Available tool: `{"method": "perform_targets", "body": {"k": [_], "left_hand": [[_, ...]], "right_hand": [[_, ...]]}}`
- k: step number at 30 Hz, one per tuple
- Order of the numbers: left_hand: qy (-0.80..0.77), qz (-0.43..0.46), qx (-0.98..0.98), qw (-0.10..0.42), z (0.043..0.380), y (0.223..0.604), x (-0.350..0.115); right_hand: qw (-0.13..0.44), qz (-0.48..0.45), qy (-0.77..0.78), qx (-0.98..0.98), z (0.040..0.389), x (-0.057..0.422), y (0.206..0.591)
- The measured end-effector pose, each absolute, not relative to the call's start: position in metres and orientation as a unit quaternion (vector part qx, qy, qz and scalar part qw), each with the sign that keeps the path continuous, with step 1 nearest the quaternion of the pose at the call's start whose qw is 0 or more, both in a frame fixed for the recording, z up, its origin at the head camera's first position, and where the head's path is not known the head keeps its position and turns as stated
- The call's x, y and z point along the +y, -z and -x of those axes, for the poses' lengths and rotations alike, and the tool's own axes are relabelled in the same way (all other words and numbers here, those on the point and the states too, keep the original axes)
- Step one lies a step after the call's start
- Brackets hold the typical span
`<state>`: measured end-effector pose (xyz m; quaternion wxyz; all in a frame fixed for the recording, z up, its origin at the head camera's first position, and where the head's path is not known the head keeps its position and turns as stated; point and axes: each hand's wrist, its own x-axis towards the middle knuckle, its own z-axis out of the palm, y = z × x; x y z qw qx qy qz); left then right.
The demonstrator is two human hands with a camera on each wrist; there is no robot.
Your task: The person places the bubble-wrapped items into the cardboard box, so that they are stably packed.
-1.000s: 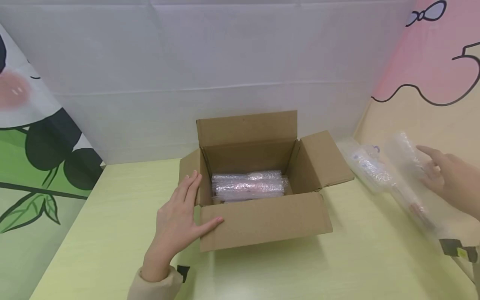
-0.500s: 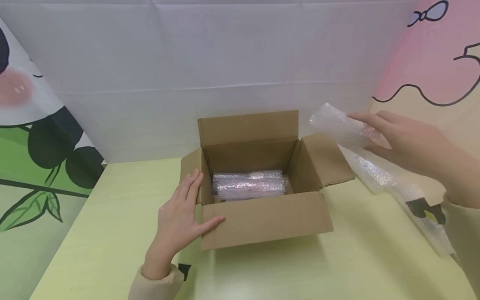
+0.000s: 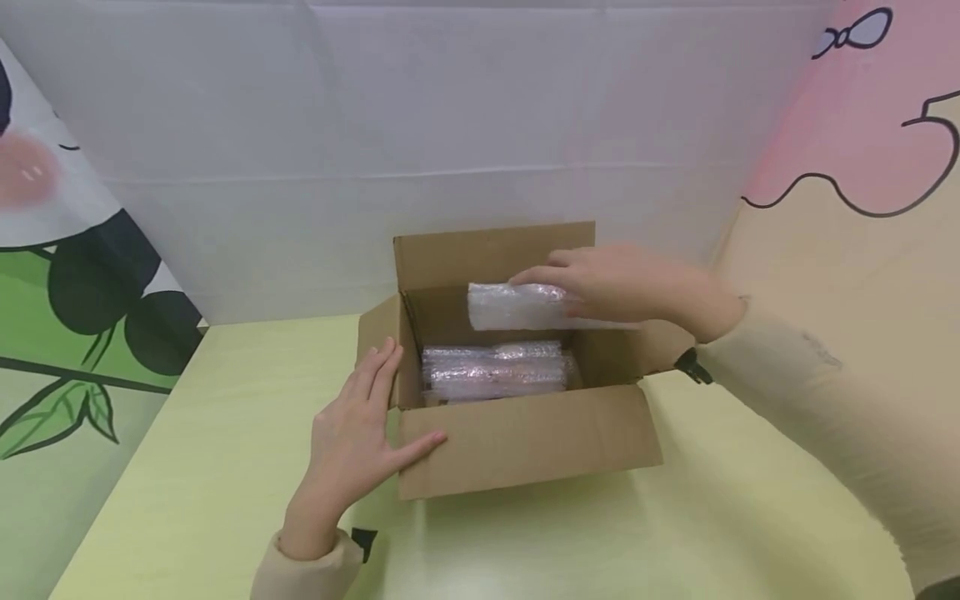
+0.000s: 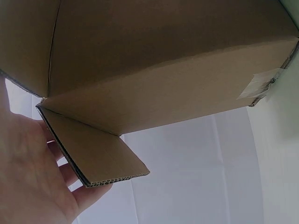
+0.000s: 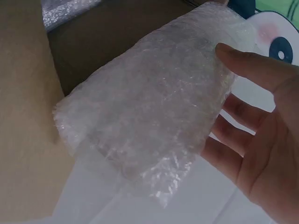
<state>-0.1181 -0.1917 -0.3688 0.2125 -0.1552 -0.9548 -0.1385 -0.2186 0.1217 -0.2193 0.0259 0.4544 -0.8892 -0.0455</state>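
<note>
An uncovered cardboard box [image 3: 525, 446] stands on the table with its flaps spread outward. My left hand [image 3: 356, 429] lies along its left side flap [image 4: 96, 144], fingers straight and thumb on the front flap. Between thumb and fingers, my right hand [image 3: 607, 283] holds a bubble-wrapped package [image 5: 149, 102] above the box opening, near its back wall. The package lies nearly level; the cloudy wrap hides what is inside. Several more bubble-wrapped packages [image 3: 495, 371] lie side by side at the bottom of the box.
The pale green table [image 3: 225, 467] extends around the box. A white sheet [image 3: 450, 125] hangs close behind the box's back flap. Cartoon-printed panels flank both sides. My right sleeve [image 3: 810, 417] crosses over the table's right side.
My right hand has come from the right, picking up a bubble-wrapped package and carrying it left over the box. The packages on the right are now behind my sleeve. My left hand stays put.
</note>
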Motion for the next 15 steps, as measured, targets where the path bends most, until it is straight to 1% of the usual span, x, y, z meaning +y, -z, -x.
{"method": "perform_targets", "body": {"k": [2, 11, 15], "left_hand": [[0.140, 0.154, -0.955, 0.209, 0.118, 0.369, -0.191], [0.143, 0.163, -0.952, 0.217, 0.118, 0.369, -0.188], [0.141, 0.167, -0.950, 0.221, 0.117, 0.368, -0.188]], "right_hand": [[0.004, -0.460, 0.057, -0.886, 0.226, 0.107, 0.225], [-0.001, -0.473, 0.119, -0.873, 0.247, 0.063, 0.252], [-0.019, -0.465, 0.148, -0.873, 0.251, 0.051, 0.264]]}}
